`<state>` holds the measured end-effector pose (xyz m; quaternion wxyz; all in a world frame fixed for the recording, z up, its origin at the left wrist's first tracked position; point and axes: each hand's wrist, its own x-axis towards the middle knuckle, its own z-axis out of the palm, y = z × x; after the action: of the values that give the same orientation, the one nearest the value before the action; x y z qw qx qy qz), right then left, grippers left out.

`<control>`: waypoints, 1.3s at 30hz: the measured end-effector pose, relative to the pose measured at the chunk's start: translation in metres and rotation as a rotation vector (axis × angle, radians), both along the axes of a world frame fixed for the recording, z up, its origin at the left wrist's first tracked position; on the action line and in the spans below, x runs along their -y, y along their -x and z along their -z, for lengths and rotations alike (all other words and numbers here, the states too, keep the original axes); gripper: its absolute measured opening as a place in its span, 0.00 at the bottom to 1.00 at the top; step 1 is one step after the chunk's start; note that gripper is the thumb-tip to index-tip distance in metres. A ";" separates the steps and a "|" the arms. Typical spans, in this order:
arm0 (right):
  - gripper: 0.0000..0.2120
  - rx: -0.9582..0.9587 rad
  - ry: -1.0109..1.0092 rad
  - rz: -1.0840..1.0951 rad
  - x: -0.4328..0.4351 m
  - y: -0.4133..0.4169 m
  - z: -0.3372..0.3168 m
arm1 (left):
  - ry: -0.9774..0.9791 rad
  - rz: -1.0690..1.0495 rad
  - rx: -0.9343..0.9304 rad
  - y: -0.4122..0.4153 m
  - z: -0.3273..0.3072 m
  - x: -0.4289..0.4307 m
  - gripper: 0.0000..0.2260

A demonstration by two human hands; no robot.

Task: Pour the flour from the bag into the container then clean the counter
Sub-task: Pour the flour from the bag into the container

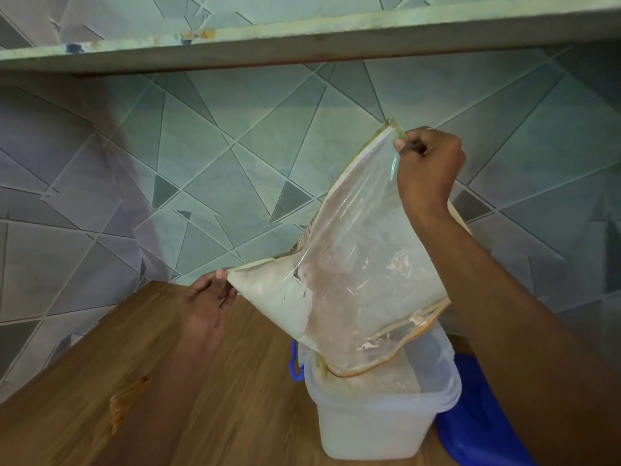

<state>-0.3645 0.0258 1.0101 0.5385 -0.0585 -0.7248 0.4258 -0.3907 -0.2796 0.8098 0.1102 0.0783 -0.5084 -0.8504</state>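
A clear plastic bag (pixel 349 280) with a yellow-trimmed edge hangs tilted above a translucent white container (pixel 379 428). Its open mouth dips into the container's top. White flour (pixel 272 307) lies in the bag's lower left part, and more flour shows inside the container. My left hand (pixel 210 297) pinches the bag's lower left corner. My right hand (pixel 428 163) pinches the upper corner and holds it high. The container stands on the wooden counter (pixel 134 398) and has a blue handle (pixel 295 364) on its left side.
A blue lid (pixel 477 422) lies on the counter right of the container, partly hidden by my right arm. A tiled wall (pixel 201 163) rises behind the counter. A shelf edge (pixel 302 45) runs overhead across the top.
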 end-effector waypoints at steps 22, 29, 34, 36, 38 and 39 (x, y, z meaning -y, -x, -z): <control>0.07 -0.022 0.120 0.174 -0.049 -0.007 0.010 | 0.267 -0.100 -0.020 0.000 -0.070 -0.035 0.02; 0.10 0.014 0.119 0.214 -0.061 -0.014 0.016 | 0.316 -0.098 -0.061 0.000 -0.076 -0.042 0.02; 0.11 0.049 0.143 0.222 -0.071 -0.020 0.023 | 0.329 -0.093 -0.062 0.000 -0.078 -0.046 0.05; 0.11 0.059 0.151 0.237 -0.075 -0.022 0.025 | 0.329 -0.081 -0.071 -0.001 -0.080 -0.049 0.05; 0.12 0.066 0.151 0.243 -0.080 -0.025 0.027 | 0.344 -0.087 -0.081 -0.001 -0.082 -0.052 0.05; 0.12 0.072 0.146 0.242 -0.083 -0.026 0.027 | 0.356 -0.096 -0.085 -0.001 -0.083 -0.054 0.04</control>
<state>-0.3385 0.1086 0.9828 0.5539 -0.1997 -0.6984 0.4069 -0.3892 -0.2255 0.8932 0.1841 0.0457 -0.6416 -0.7432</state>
